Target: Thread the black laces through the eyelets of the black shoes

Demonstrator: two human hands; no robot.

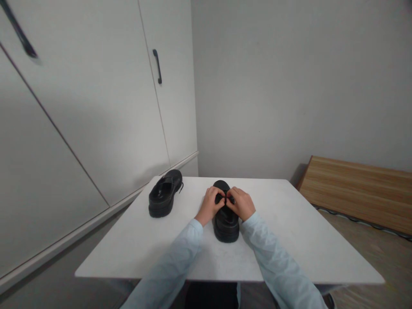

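Note:
A black shoe [226, 229] stands on the white table in front of me, its toe pointing away and its heel toward me. Over its front part, my left hand [211, 205] comes in from the left with thumb and finger pinched together. From the other side my right hand [242, 203] pinches too, its fingertips almost meeting the left ones. Between them is the dark shoelace, hard to make out against the black upper. A second black shoe [162, 198] rests at the table's far left, a loose lace end sticking out on its right side.
The white table [289, 240] has its back edge near a grey wall [289, 86]. White cabinet doors [96, 107] with dark handles rise along the left side. At the right, beyond the table, is a low wood-grain panel [360, 193] near the floor.

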